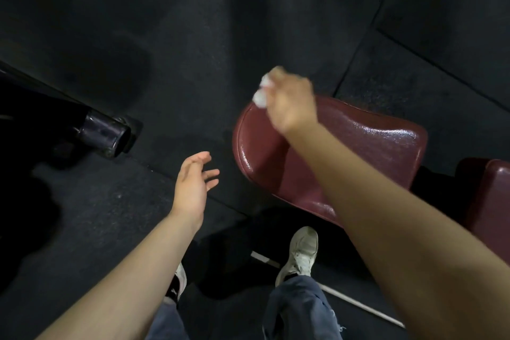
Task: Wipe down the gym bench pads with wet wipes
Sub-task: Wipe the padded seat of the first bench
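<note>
A dark red, glossy bench seat pad (367,146) fills the right middle of the head view, its rounded end pointing left. My right hand (289,99) hovers at the pad's far left corner and grips a crumpled white wet wipe (262,91), which shows blurred at the fingers. My left hand (194,182) hangs above the floor to the left of the pad, fingers loosely spread, holding nothing. A second dark red pad (491,196) is cut off at the right edge.
Black rubber floor mats (193,36) cover the ground. A dark metal tube end (107,132) of other equipment juts in from the left. My white shoes (300,251) and jeans stand below the pad, beside a pale floor bar (358,303).
</note>
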`<act>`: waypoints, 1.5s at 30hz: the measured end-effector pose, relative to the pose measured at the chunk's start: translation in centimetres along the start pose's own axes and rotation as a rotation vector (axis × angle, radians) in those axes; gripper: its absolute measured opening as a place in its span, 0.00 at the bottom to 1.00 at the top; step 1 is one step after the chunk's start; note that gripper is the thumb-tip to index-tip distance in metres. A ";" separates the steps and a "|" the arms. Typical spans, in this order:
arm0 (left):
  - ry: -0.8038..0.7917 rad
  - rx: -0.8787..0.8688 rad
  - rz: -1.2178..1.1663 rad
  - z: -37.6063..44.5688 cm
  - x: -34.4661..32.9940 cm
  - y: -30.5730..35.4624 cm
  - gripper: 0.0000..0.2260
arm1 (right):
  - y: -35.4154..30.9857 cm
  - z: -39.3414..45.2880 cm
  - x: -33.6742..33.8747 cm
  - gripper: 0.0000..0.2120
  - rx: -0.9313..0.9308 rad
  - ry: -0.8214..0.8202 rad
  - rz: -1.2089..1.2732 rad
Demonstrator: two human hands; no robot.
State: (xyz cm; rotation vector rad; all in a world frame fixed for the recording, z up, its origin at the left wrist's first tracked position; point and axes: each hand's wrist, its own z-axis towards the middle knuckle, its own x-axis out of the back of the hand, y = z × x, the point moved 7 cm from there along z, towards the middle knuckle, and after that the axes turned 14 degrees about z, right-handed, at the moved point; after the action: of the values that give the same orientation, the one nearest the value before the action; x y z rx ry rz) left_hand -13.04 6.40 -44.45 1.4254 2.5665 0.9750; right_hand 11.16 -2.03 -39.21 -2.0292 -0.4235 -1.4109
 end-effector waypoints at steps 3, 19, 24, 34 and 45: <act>0.013 0.005 -0.008 0.2 0.1 0.1 0.13 | -7.9 -7.4 -4.0 0.10 0.622 -0.288 -0.050; 0.074 0.014 -0.074 -0.2 -1.8 1.0 0.11 | -6.5 -13.8 -3.2 0.16 0.872 -0.215 -0.189; 0.095 0.005 -0.058 0.0 -1.4 0.9 0.11 | 0.9 -4.2 2.9 0.11 0.541 -0.009 -0.088; 0.173 -0.092 0.010 -0.7 -2.3 1.4 0.12 | 0.9 -10.0 0.2 0.03 0.411 -0.151 -0.103; 0.266 -0.212 0.078 -1.9 -3.4 3.6 0.14 | 8.2 -8.1 2.6 0.13 0.477 -0.108 -0.197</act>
State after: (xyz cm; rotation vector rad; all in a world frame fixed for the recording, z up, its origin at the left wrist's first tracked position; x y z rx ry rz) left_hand -9.03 4.12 -41.82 1.4327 2.4954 1.4921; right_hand 11.07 -13.73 -37.41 -1.7081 -0.9334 -1.1713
